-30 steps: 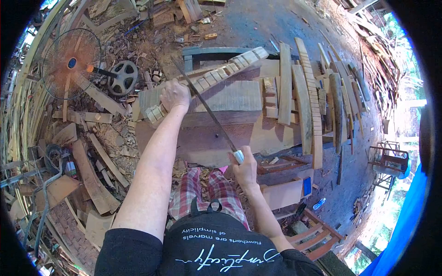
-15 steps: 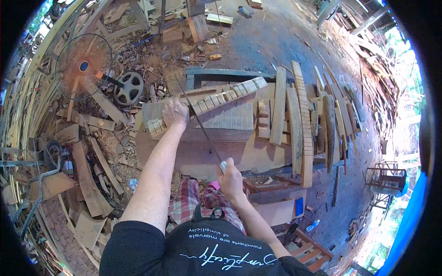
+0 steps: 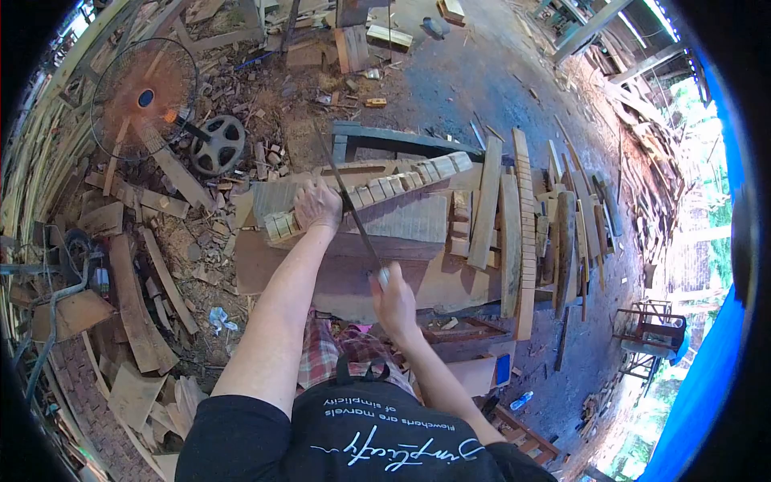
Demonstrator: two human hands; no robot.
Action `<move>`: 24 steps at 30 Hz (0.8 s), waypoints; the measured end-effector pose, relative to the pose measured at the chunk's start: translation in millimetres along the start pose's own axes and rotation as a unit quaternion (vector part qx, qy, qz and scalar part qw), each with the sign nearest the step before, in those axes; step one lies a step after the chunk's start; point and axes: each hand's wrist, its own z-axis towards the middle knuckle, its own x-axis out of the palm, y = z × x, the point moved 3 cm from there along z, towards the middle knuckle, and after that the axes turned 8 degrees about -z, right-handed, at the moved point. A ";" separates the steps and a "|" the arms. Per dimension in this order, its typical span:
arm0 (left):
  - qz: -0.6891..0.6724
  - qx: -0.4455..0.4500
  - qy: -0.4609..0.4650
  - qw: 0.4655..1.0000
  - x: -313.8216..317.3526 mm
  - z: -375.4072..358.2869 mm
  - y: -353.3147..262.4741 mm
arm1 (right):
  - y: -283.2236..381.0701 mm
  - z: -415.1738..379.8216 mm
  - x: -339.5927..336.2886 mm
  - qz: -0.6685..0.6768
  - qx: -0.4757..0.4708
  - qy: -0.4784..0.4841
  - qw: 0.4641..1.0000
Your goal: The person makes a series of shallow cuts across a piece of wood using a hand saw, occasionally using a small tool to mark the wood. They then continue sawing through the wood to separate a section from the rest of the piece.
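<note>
My left hand [image 3: 318, 206] is closed over a long notched wooden bar [image 3: 385, 189], gripping it near its left end. The bar lies at a slant on a big wooden block [image 3: 401, 218] with a lined top, and its row of evenly spaced cuts shows to the right of the hand. My right hand [image 3: 395, 304] is wrapped around the pale handle of a hand saw [image 3: 363, 233]. Seen almost edge-on, the thin dark blade crosses the bar just right of my left fingers, its tip pointing away from me. Its teeth cannot be made out.
Several wooden strips [image 3: 487, 205] lie to the right, among them a long marked one [image 3: 526, 241]. A caged fan [image 3: 144, 98] and a spoked wheel [image 3: 217, 145] stand at the left over scattered scraps. A dark timber frame [image 3: 409, 135] sits behind the block.
My right hand has pushed the saw forward, so its handle is nearer the block. My left hand keeps its hold on the bar. The whole view has shifted slightly.
</note>
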 end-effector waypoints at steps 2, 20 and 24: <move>-0.003 -0.010 0.015 1.000 0.9 1.6 2.1 | 1.3 25.8 11.2 -0.010 -0.009 0.004 1.000; -0.048 -0.012 0.015 0.999 -3.5 2.2 -3.3 | 16.4 -25.7 -38.9 -0.040 0.023 0.036 0.998; -0.039 -0.012 0.077 0.996 -17.8 3.4 -8.3 | 17.5 -27.5 -35.1 -0.040 0.064 0.053 0.996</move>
